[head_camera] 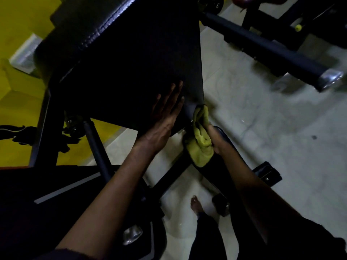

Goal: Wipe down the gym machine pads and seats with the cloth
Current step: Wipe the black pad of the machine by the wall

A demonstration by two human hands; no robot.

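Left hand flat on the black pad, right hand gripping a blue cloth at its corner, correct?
No: the head view shows a yellow-green cloth, not blue. The left hand lies flat on the black pad; the right hand grips the cloth at its corner.

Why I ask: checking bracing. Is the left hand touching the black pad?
Touching. The head view shows the left hand lying flat, fingers straight, on the black pad.
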